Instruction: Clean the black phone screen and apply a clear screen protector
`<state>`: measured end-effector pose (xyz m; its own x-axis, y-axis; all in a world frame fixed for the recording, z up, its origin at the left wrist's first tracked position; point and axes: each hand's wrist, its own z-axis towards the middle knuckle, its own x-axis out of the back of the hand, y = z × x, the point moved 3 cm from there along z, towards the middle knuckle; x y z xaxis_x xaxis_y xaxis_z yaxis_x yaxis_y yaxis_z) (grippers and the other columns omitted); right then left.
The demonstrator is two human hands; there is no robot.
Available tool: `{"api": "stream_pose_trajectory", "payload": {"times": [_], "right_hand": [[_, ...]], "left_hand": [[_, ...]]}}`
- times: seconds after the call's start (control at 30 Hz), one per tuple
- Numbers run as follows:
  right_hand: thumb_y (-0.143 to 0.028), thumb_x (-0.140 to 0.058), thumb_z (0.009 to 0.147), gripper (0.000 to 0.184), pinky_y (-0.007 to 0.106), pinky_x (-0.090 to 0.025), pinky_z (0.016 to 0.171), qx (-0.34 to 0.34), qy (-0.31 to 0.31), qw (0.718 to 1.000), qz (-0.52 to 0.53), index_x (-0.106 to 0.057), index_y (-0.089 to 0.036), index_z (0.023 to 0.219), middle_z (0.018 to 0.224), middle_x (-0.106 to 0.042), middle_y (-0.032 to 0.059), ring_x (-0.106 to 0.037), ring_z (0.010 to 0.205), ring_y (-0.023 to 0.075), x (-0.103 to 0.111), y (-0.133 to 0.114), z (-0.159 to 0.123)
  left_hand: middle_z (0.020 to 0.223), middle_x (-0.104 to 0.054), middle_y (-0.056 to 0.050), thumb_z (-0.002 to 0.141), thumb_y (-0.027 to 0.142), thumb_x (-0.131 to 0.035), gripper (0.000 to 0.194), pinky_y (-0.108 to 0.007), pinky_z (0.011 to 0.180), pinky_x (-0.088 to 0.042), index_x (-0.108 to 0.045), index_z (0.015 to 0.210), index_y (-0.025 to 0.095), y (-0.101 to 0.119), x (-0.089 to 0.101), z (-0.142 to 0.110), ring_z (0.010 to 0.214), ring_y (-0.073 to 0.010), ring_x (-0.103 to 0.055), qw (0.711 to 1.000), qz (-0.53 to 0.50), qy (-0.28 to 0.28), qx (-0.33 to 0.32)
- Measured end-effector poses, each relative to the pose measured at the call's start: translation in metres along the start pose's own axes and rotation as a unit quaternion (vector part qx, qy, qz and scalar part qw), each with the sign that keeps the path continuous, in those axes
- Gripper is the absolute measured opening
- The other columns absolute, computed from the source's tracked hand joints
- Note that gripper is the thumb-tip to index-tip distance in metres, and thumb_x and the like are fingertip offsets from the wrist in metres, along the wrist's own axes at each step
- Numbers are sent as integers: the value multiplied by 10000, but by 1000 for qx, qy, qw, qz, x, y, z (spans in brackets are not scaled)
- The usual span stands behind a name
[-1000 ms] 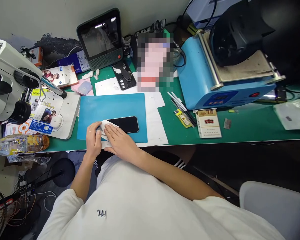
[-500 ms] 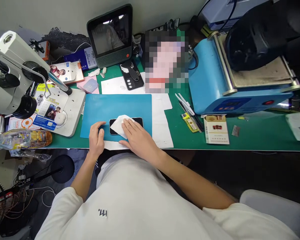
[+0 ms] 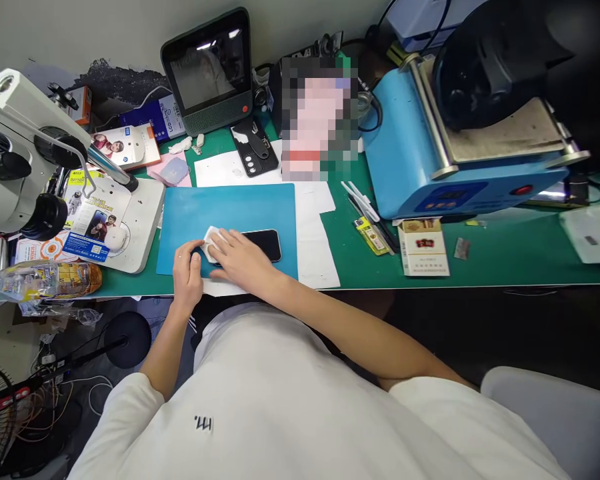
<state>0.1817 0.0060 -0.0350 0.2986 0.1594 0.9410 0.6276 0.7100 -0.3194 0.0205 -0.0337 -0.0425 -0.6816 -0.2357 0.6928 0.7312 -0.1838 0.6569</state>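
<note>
A smartphone (image 3: 267,245) with a black screen lies flat on the blue mat (image 3: 230,200). My right hand (image 3: 243,260) presses a folded white wipe (image 3: 211,241) over the phone's left part, fingers laid across it, so that end of the phone is hidden. Beside that same end is my left hand (image 3: 187,270), fingers bent and thumb apart. Its index fingertip is close to the wipe; whether it touches the phone's edge I cannot tell. Nothing shows in its grasp.
A microscope (image 3: 35,167) stands left, a drink bottle (image 3: 55,279) at the front edge. Behind the mat are a black phone back cover (image 3: 255,160) and a display device (image 3: 207,73). Rightward lie tweezers (image 3: 361,200), a cigarette box (image 3: 424,250) and a blue machine (image 3: 405,153).
My right hand has slid the wipe leftward across the phone, uncovering the screen's right part. It is now next to my left hand, which has hardly moved. The whole view has shifted slightly.
</note>
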Motion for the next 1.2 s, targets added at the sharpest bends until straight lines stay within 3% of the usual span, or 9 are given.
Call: {"api": "stream_pose_trajectory", "payload": {"times": [0.17, 0.3, 0.4, 0.5, 0.77, 1.03, 1.2], "right_hand": [[-449, -577, 1054, 688, 540, -385, 1273, 17, 16, 1000, 13, -457, -28, 1586, 1672, -429, 234, -397, 1578, 343, -5, -5, -29], [-468, -536, 1071, 696, 526, -418, 1249, -10, 25, 1000, -5, -450, -7, 1585, 1652, -452, 253, -438, 1554, 347, -3, -3, -76], [-498, -476, 1088, 698, 544, -415, 1244, -40, 23, 999, -12, -441, -20, 1596, 1657, -446, 249, -440, 1552, 350, 1, 1, -96], [-513, -422, 1100, 710, 572, -410, 1239, -61, 12, 998, -16, -430, -11, 1601, 1676, -410, 251, -419, 1563, 364, 4, 7, -91], [-526, -465, 1080, 744, 544, -371, 1268, -67, -5, 997, -34, -495, 65, 1532, 1627, -473, 288, -474, 1520, 384, 13, 8, -37], [-521, -491, 1070, 753, 566, -402, 1240, -59, -13, 995, -78, -498, 84, 1518, 1615, -479, 310, -507, 1484, 406, 10, -7, -58], [-506, -392, 1100, 690, 578, -382, 1247, -50, 8, 997, -54, -520, 26, 1519, 1591, -527, 287, -498, 1493, 374, 12, 0, -43]], "left_hand": [[1276, -727, -126, 1144, 471, -305, 472, -463, 1080, -521, -664, 1285, 199, 1, 1, 0, 1228, -266, -649, 1000, 1, 6, 2], [1276, -734, -119, 1146, 467, -317, 463, -451, 1081, -519, -674, 1273, 201, 3, 0, -1, 1226, -258, -655, 1000, -4, -1, -4], [1280, -736, -113, 1146, 468, -324, 460, -451, 1081, -518, -678, 1273, 203, 3, -1, -2, 1231, -257, -652, 1000, -11, -9, -7], [1290, -732, -114, 1147, 462, -327, 455, -456, 1085, -514, -676, 1283, 204, 2, -1, -1, 1241, -258, -644, 1000, -14, -10, -9], [1274, -740, -112, 1146, 435, -349, 423, -473, 1104, -500, -685, 1261, 203, 1, -2, 0, 1249, -261, -636, 1000, -8, -13, -26], [1273, -739, -114, 1143, 435, -349, 422, -478, 1105, -500, -684, 1255, 205, 0, -3, 0, 1255, -266, -633, 1000, 4, -15, -25], [1266, -741, -113, 1139, 438, -352, 418, -488, 1112, -493, -687, 1243, 211, 0, -3, 1, 1256, -271, -631, 999, 12, -22, -32]]}}
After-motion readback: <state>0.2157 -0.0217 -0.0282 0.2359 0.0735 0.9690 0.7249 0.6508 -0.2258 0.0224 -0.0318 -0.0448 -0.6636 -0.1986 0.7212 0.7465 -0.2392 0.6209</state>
